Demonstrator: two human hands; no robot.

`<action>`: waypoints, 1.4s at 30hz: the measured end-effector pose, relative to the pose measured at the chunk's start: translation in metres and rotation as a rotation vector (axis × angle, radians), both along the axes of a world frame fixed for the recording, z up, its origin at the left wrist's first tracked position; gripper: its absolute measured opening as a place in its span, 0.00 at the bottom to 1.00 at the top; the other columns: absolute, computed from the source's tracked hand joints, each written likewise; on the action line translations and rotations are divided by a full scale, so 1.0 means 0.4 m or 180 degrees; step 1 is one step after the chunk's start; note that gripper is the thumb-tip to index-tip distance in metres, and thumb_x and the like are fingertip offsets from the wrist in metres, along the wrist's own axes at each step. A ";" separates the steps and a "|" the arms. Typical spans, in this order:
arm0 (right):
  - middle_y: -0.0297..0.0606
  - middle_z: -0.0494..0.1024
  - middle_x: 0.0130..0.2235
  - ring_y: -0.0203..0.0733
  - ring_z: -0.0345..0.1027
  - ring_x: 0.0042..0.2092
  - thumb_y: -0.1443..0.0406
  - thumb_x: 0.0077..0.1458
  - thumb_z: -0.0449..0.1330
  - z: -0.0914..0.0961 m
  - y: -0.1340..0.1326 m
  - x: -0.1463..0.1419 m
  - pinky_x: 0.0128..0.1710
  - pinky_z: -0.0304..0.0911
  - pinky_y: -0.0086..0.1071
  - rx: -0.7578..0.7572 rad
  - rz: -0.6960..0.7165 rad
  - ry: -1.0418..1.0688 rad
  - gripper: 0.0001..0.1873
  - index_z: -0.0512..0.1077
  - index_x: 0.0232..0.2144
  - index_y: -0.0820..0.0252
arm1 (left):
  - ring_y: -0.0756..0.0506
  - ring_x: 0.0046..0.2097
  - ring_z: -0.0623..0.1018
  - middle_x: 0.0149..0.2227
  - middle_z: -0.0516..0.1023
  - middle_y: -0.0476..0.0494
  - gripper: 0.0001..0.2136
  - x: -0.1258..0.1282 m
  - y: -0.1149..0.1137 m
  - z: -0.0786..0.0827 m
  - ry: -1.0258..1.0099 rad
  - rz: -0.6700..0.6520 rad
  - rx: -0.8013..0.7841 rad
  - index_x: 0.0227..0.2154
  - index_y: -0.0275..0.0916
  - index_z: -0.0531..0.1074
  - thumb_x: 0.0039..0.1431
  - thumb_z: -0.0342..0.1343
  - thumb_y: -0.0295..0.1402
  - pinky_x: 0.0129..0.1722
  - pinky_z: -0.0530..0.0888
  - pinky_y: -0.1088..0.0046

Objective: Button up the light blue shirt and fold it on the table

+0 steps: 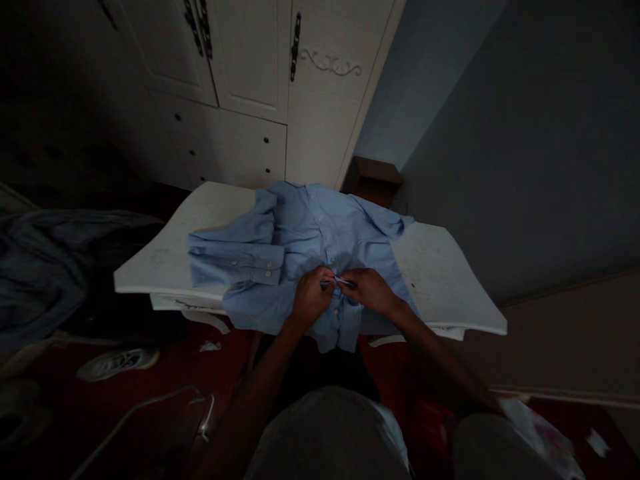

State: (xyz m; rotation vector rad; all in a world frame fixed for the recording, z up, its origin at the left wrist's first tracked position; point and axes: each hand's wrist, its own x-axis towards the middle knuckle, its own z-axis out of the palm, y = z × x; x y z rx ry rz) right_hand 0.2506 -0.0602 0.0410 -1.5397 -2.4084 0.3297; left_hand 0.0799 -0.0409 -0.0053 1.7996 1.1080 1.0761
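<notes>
A light blue button-up shirt (300,227) lies spread on a white table (440,267), its front facing up and its lower hem hanging over the near edge. One sleeve is folded on the left, with its buttoned cuff (260,263) showing. My left hand (314,293) and my right hand (370,290) meet at the button strip, low on the shirt. Both pinch the shirt's cloth there with closed fingers. The button between the fingertips is too small and dark to make out. Several buttons run up the strip above my hands.
Behind the table stands a white wardrobe (250,60) with dark handles and drawers. A brown box (375,175) sits by the wall at the back right. Grey cloth (45,267) is heaped at the left. A shoe (117,363) and a white cable (145,403) lie on the red floor.
</notes>
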 end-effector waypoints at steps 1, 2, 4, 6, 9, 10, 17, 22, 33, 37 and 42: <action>0.39 0.79 0.30 0.39 0.71 0.31 0.65 0.59 0.58 0.002 0.000 -0.003 0.32 0.57 0.28 0.0008 0.0009 -0.0176 0.08 0.76 0.31 0.61 | 0.48 0.39 0.81 0.36 0.81 0.49 0.07 0.000 0.000 -0.001 -0.0003 -0.0006 -0.0001 0.34 0.40 0.71 0.54 0.58 0.22 0.44 0.76 0.69; 0.40 0.79 0.30 0.39 0.71 0.31 0.66 0.59 0.58 0.004 0.001 -0.005 0.32 0.57 0.29 0.0004 0.0009 -0.0313 0.08 0.76 0.31 0.62 | 0.47 0.39 0.81 0.36 0.81 0.49 0.07 0.000 0.001 -0.002 -0.0003 -0.0014 0.0003 0.34 0.41 0.71 0.54 0.58 0.23 0.45 0.76 0.69; 0.39 0.78 0.28 0.39 0.69 0.29 0.66 0.59 0.58 0.006 0.006 -0.005 0.30 0.55 0.29 -0.0039 0.0020 -0.0402 0.08 0.76 0.30 0.62 | 0.47 0.40 0.81 0.37 0.81 0.48 0.07 0.000 0.000 -0.004 0.0029 -0.0035 0.0028 0.35 0.41 0.71 0.55 0.58 0.23 0.45 0.76 0.69; 0.36 0.76 0.25 0.36 0.66 0.27 0.66 0.59 0.58 0.007 0.014 0.002 0.29 0.53 0.28 -0.0139 0.0082 -0.0223 0.10 0.75 0.28 0.61 | 0.46 0.41 0.81 0.37 0.81 0.47 0.07 0.000 -0.002 -0.004 0.0102 -0.0044 0.0066 0.36 0.40 0.71 0.55 0.58 0.23 0.46 0.76 0.68; 0.31 0.70 0.21 0.33 0.61 0.24 0.64 0.60 0.56 0.003 0.027 0.019 0.27 0.51 0.27 -0.0372 0.0189 0.0311 0.13 0.74 0.25 0.60 | 0.46 0.41 0.81 0.37 0.81 0.46 0.07 -0.002 -0.006 0.000 0.0201 -0.0066 0.0144 0.36 0.40 0.71 0.55 0.58 0.24 0.47 0.76 0.66; 0.30 0.69 0.20 0.32 0.60 0.23 0.64 0.60 0.55 0.000 0.031 0.025 0.27 0.51 0.27 -0.0466 0.0198 0.0494 0.13 0.74 0.25 0.60 | 0.45 0.41 0.81 0.37 0.81 0.46 0.07 -0.003 -0.007 0.001 0.0231 -0.0072 0.0179 0.36 0.40 0.71 0.55 0.58 0.24 0.47 0.75 0.66; 0.27 0.62 0.21 0.31 0.54 0.24 0.59 0.57 0.56 -0.037 0.040 0.047 0.25 0.50 0.26 -0.1054 0.0020 0.1449 0.14 0.71 0.24 0.61 | 0.44 0.42 0.79 0.38 0.81 0.46 0.05 -0.005 -0.007 0.002 0.0430 -0.0095 0.0396 0.36 0.40 0.72 0.59 0.54 0.24 0.48 0.74 0.64; 0.28 0.66 0.22 0.31 0.57 0.24 0.56 0.57 0.57 -0.058 0.040 0.044 0.25 0.51 0.26 -0.1098 -0.0119 0.1790 0.15 0.73 0.27 0.61 | 0.45 0.44 0.80 0.40 0.81 0.46 0.09 -0.007 -0.007 0.003 0.0310 -0.0143 0.0303 0.40 0.41 0.71 0.56 0.58 0.27 0.49 0.74 0.65; 0.42 0.75 0.43 0.43 0.71 0.44 0.64 0.61 0.58 -0.051 0.018 0.029 0.45 0.68 0.37 0.0334 0.0259 0.1207 0.12 0.73 0.47 0.58 | 0.44 0.43 0.80 0.38 0.81 0.47 0.08 0.002 -0.003 -0.007 0.0480 -0.0027 0.0272 0.39 0.41 0.71 0.56 0.59 0.28 0.48 0.74 0.63; 0.44 0.73 0.49 0.44 0.68 0.51 0.65 0.65 0.54 -0.035 0.023 0.042 0.49 0.68 0.39 0.0803 0.0751 0.0570 0.14 0.73 0.50 0.54 | 0.44 0.42 0.80 0.37 0.81 0.47 0.07 0.003 -0.004 -0.001 0.0398 0.0045 0.0158 0.35 0.41 0.71 0.53 0.60 0.27 0.47 0.75 0.64; 0.40 0.76 0.45 0.43 0.71 0.45 0.65 0.65 0.55 -0.032 0.028 0.058 0.45 0.70 0.37 0.0912 0.0865 0.0362 0.13 0.76 0.48 0.51 | 0.46 0.40 0.81 0.36 0.81 0.49 0.13 0.005 -0.006 0.003 0.0126 -0.0006 -0.0110 0.40 0.42 0.69 0.52 0.59 0.24 0.44 0.76 0.68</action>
